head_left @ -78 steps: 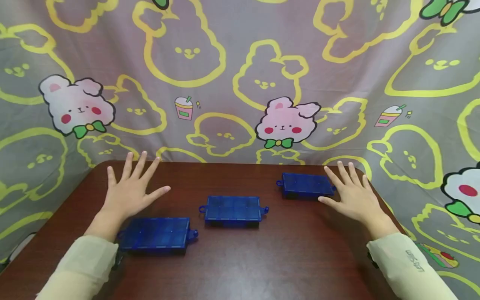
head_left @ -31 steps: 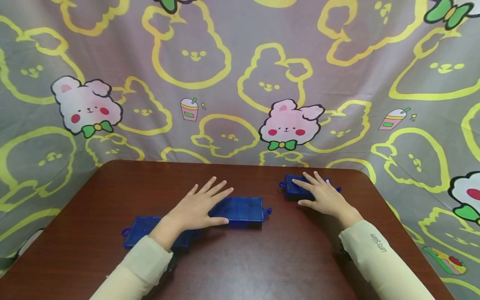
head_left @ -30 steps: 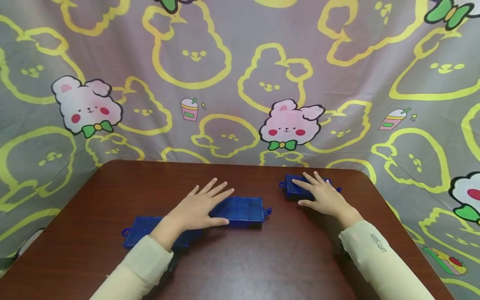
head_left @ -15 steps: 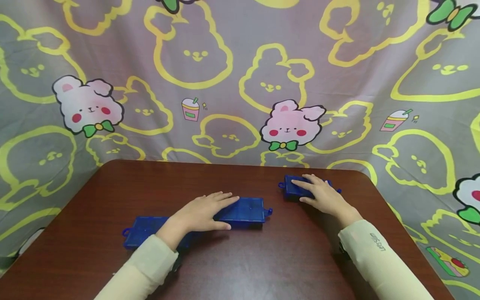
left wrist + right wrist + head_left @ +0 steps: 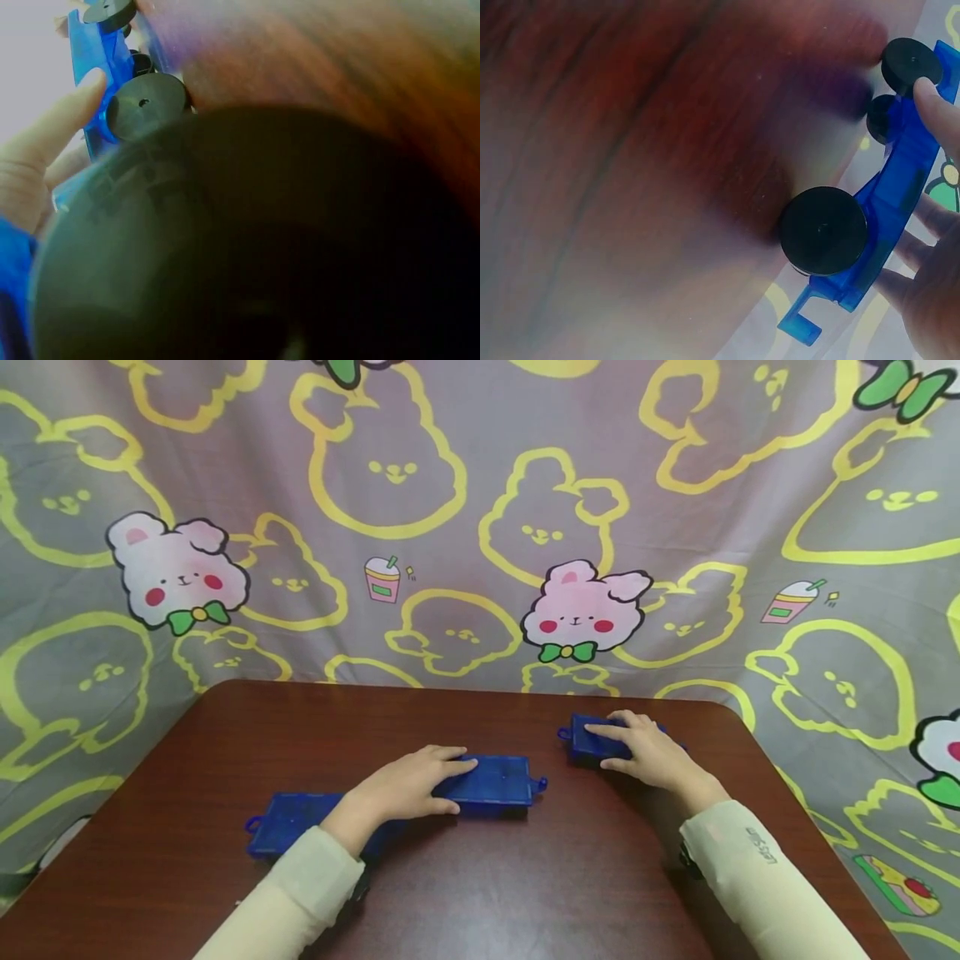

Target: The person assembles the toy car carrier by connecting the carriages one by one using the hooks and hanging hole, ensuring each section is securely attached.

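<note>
Three flat blue plastic carts with black wheels lie in a slanting row on the table. My left hand point(image 5: 408, 785) grips the left end of the middle cart point(image 5: 495, 779), thumb on its near side and fingers over its far side. In the left wrist view the thumb point(image 5: 79, 101) lies by that cart's wheel point(image 5: 146, 103). My right hand point(image 5: 648, 752) holds the far right cart point(image 5: 588, 739), its index finger stretched over the top. The right wrist view shows this cart's hook point(image 5: 801, 322) and wheels point(image 5: 823, 231). Under my left forearm is the left cart point(image 5: 292, 818), partly hidden.
The brown table point(image 5: 525, 885) ends at a patterned curtain point(image 5: 450, 552) behind the carts. A ring point(image 5: 253, 825) sticks out at the left cart's left end, and a hook point(image 5: 538, 785) at the middle cart's right end. A large dark disc point(image 5: 255, 225) fills much of the left wrist view.
My left hand has moved right from above the left cart and come down onto the middle one. My right hand has moved left onto the far right cart, its fingers now bent around it.
</note>
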Available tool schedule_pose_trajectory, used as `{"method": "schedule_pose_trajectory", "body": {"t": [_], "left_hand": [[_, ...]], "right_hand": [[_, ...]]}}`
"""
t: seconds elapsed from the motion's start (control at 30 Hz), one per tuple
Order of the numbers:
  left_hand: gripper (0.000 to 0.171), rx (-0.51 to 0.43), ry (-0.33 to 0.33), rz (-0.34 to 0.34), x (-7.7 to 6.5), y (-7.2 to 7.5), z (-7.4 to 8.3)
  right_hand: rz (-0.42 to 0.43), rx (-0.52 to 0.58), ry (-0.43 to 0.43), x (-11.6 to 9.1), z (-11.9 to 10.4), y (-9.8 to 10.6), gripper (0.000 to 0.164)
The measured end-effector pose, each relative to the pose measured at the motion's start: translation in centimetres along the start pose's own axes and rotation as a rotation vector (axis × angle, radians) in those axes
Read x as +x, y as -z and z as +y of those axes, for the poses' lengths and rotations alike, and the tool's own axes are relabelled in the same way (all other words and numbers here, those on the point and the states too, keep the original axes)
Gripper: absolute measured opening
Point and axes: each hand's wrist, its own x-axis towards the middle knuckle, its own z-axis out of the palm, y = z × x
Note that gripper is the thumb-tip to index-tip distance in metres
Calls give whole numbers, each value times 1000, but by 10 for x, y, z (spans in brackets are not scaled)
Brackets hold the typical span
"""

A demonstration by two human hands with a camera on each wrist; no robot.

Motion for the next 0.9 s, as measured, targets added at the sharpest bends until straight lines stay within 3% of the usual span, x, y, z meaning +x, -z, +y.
{"method": "schedule_pose_trajectory", "body": {"t": [0.9], "left_hand": [[68,-17,5,-18,1,4,1]], "right_hand": [[26,-23,43,-25,-26,9,58]]}}
